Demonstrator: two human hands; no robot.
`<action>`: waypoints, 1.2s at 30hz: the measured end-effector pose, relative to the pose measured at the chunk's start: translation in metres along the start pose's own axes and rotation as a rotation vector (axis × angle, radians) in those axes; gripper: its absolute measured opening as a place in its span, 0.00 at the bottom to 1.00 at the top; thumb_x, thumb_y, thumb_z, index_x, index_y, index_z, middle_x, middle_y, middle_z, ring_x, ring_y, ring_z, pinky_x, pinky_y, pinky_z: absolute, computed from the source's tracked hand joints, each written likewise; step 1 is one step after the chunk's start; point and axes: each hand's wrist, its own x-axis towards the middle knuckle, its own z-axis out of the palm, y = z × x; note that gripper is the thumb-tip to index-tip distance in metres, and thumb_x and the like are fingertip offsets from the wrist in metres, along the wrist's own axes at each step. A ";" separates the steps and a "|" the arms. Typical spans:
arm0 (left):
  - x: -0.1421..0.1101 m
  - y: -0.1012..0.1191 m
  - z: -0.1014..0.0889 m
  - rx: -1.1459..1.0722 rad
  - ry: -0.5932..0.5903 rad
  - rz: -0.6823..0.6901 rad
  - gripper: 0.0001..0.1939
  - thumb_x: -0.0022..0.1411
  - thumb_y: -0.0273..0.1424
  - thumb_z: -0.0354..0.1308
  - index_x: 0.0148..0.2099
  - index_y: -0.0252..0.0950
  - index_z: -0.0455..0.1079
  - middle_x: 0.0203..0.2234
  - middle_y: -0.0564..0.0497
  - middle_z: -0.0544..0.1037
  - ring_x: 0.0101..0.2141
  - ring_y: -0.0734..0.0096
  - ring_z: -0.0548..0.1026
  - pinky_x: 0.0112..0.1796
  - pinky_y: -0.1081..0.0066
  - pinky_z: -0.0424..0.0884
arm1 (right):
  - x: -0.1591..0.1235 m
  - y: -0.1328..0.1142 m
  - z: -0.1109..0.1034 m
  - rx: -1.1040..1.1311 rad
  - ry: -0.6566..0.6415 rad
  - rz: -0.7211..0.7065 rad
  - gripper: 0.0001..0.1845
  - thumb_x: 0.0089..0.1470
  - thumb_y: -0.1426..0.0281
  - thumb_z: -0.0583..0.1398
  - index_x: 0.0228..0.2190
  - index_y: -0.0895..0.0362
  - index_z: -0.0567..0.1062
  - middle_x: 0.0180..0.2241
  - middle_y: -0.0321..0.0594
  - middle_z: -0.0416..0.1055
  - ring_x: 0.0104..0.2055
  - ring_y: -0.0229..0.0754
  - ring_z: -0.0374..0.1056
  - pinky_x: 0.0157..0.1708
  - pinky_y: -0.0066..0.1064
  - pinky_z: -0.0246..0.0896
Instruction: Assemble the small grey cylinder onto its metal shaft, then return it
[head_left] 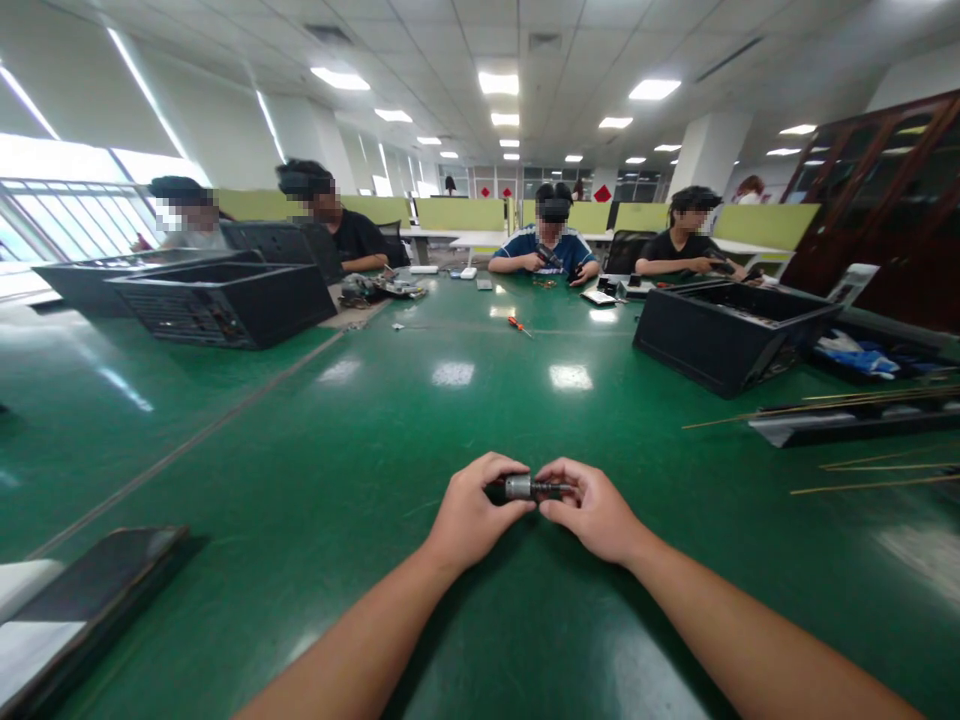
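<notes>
Both hands are around one small tool-like cylinder (519,487), held level just above or on the green table in front of me. It has a dark body, a silver-grey collar and a thin dark ribbed shaft pointing right. My left hand (474,510) closes its thumb and fingers around the dark left end. My right hand (592,508) pinches the thin right end. The two hands nearly meet at the middle, and the covered ends of the piece are hidden, so its exact kind cannot be made out.
An orange screwdriver (517,325) lies farther out on the green table (360,450). Black computer cases (217,305) stand left and right (720,340). Thin rods lie by a dark metal channel (847,420) at right. A dark flat panel (112,580) is at lower left. Several people work across.
</notes>
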 end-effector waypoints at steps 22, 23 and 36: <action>-0.001 0.001 0.001 0.062 0.034 0.047 0.14 0.50 0.28 0.68 0.41 0.40 0.76 0.35 0.50 0.78 0.38 0.66 0.76 0.41 0.68 0.70 | 0.002 0.004 -0.002 -0.039 0.047 0.008 0.06 0.47 0.71 0.63 0.31 0.57 0.72 0.30 0.35 0.73 0.34 0.40 0.71 0.37 0.31 0.65; -0.001 0.001 0.001 0.065 0.035 0.049 0.14 0.50 0.28 0.68 0.41 0.40 0.76 0.35 0.50 0.78 0.38 0.66 0.76 0.41 0.67 0.71 | 0.002 0.003 -0.001 -0.037 0.050 0.009 0.06 0.47 0.71 0.63 0.30 0.57 0.71 0.30 0.35 0.72 0.34 0.40 0.70 0.36 0.31 0.64; -0.001 0.003 0.000 0.090 0.049 0.062 0.13 0.50 0.27 0.68 0.41 0.40 0.77 0.35 0.50 0.79 0.38 0.66 0.77 0.40 0.67 0.72 | 0.002 0.001 0.000 -0.049 0.064 0.022 0.07 0.46 0.70 0.63 0.30 0.57 0.70 0.29 0.35 0.71 0.33 0.39 0.69 0.35 0.31 0.63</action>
